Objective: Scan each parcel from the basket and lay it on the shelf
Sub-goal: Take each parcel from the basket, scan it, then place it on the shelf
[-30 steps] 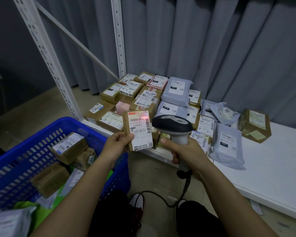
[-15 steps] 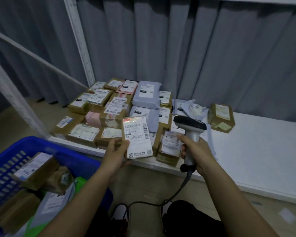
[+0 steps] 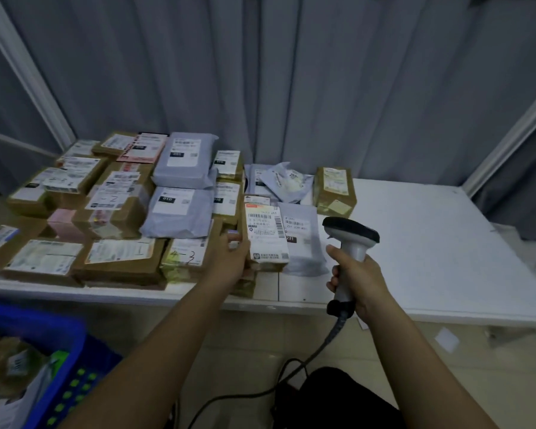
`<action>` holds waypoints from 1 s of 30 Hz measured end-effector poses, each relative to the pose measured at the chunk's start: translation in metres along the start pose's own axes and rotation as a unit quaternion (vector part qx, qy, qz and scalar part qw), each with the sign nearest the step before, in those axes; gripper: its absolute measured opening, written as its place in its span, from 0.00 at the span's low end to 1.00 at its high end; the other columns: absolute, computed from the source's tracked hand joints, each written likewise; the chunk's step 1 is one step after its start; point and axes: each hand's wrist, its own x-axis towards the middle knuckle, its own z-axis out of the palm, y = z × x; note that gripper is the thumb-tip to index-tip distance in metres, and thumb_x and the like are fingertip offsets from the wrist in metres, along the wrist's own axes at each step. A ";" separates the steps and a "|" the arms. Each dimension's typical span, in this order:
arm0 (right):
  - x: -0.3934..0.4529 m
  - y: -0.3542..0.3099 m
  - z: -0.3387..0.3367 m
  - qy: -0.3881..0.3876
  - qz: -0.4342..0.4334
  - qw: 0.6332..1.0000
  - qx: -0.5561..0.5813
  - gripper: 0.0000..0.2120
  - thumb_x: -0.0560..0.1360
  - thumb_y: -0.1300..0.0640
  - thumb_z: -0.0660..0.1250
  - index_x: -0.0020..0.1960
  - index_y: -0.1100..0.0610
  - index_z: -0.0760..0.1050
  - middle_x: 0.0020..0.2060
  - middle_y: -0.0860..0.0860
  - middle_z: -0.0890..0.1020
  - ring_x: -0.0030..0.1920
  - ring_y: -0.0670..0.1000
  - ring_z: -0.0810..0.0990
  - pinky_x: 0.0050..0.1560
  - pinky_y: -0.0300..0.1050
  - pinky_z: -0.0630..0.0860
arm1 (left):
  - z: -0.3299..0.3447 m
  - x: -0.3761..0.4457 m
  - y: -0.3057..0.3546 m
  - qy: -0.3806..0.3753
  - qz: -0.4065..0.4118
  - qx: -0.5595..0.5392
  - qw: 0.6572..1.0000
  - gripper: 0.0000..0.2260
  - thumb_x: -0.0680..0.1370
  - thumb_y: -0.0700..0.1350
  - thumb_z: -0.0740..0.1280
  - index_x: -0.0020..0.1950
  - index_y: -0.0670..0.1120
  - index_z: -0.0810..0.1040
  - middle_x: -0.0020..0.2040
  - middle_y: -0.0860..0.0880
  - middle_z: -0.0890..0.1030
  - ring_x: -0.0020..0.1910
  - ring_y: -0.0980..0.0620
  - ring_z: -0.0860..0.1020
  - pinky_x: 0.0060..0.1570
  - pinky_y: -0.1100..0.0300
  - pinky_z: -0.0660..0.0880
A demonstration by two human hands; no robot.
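My left hand (image 3: 229, 261) holds a small brown parcel with a white barcode label (image 3: 265, 235) by its left edge. The parcel sits low over the white shelf (image 3: 430, 252), on top of other parcels near the front edge and beside a grey mailer bag (image 3: 304, 239). My right hand (image 3: 358, 278) grips the handle of a white and black barcode scanner (image 3: 350, 239), held upright to the right of the parcel. The blue basket (image 3: 44, 332), with several parcels inside, is at the lower left.
Several brown boxes and grey mailer bags cover the left half of the shelf. The shelf's right half is bare white. Grey curtains hang behind. White shelf uprights (image 3: 25, 69) stand at the far left and right. The scanner cable (image 3: 291, 379) trails down to the floor.
My left hand has carried the labelled parcel forward and right, from in front of the scanner down onto the parcels on the shelf. The scanner has moved right. The view has swung right.
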 end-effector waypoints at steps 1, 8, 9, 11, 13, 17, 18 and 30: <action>0.004 0.001 0.000 0.000 0.002 1.000 0.001 0.09 0.75 0.58 0.71 0.42 0.59 0.72 0.28 0.55 0.72 0.25 0.50 0.69 0.33 0.45 0.73 | 0.003 0.010 0.002 0.010 -0.003 0.008 1.000 0.07 0.80 0.45 0.63 0.56 0.44 0.72 0.48 0.46 0.78 0.39 0.50 0.79 0.44 0.51 0.81; 0.024 0.007 0.004 -0.014 0.011 1.000 0.015 0.07 0.75 0.58 0.70 0.44 0.60 0.74 0.29 0.55 0.74 0.27 0.50 0.71 0.33 0.45 0.74 | 0.020 0.087 0.024 0.076 0.050 0.080 0.993 0.07 0.80 0.48 0.62 0.46 0.45 0.71 0.49 0.42 0.79 0.40 0.49 0.78 0.45 0.50 0.79; 0.026 0.008 0.005 -0.014 0.015 1.000 0.020 0.07 0.75 0.58 0.71 0.43 0.60 0.74 0.29 0.55 0.73 0.27 0.50 0.71 0.33 0.45 0.74 | 0.023 0.094 0.031 0.092 0.065 0.092 0.989 0.08 0.80 0.48 0.62 0.43 0.47 0.69 0.49 0.39 0.79 0.38 0.49 0.76 0.41 0.53 0.77; 0.029 0.008 0.008 -0.007 0.021 0.999 0.026 0.08 0.75 0.58 0.71 0.43 0.60 0.74 0.29 0.55 0.73 0.27 0.51 0.71 0.33 0.45 0.74 | 0.027 0.109 0.038 0.105 0.084 0.139 0.981 0.08 0.81 0.47 0.60 0.43 0.47 0.69 0.49 0.37 0.79 0.40 0.46 0.75 0.39 0.56 0.71; 0.032 0.009 0.010 -0.005 0.024 0.999 0.030 0.08 0.75 0.58 0.71 0.42 0.60 0.73 0.28 0.55 0.73 0.27 0.51 0.71 0.33 0.46 0.73 | 0.026 0.119 0.039 0.096 0.074 0.214 0.969 0.08 0.81 0.44 0.58 0.54 0.41 0.73 0.53 0.39 0.79 0.47 0.43 0.76 0.43 0.55 0.71; 0.031 0.013 0.019 -0.027 0.020 0.999 0.015 0.07 0.75 0.59 0.71 0.43 0.60 0.74 0.28 0.54 0.74 0.27 0.51 0.71 0.34 0.47 0.73 | 0.024 0.124 0.027 0.081 0.041 0.276 0.957 0.15 0.81 0.41 0.57 0.65 0.36 0.69 0.62 0.37 0.76 0.59 0.39 0.75 0.48 0.56 0.69; 0.029 0.014 0.022 -0.032 0.016 0.999 0.011 0.07 0.74 0.59 0.71 0.43 0.60 0.74 0.28 0.54 0.74 0.27 0.51 0.71 0.34 0.47 0.72 | 0.024 0.121 0.026 0.077 0.048 0.277 0.957 0.15 0.81 0.41 0.57 0.66 0.36 0.67 0.63 0.38 0.75 0.60 0.40 0.74 0.48 0.58 0.68; -0.046 0.010 0.099 -0.140 -0.058 0.986 -0.073 0.11 0.78 0.51 0.67 0.42 0.58 0.73 0.27 0.53 0.74 0.27 0.51 0.72 0.30 0.43 0.72 | -0.099 -0.024 0.045 0.058 0.136 0.251 0.957 0.11 0.81 0.45 0.61 0.61 0.46 0.75 0.52 0.49 0.76 0.42 0.51 0.75 0.35 0.65 0.71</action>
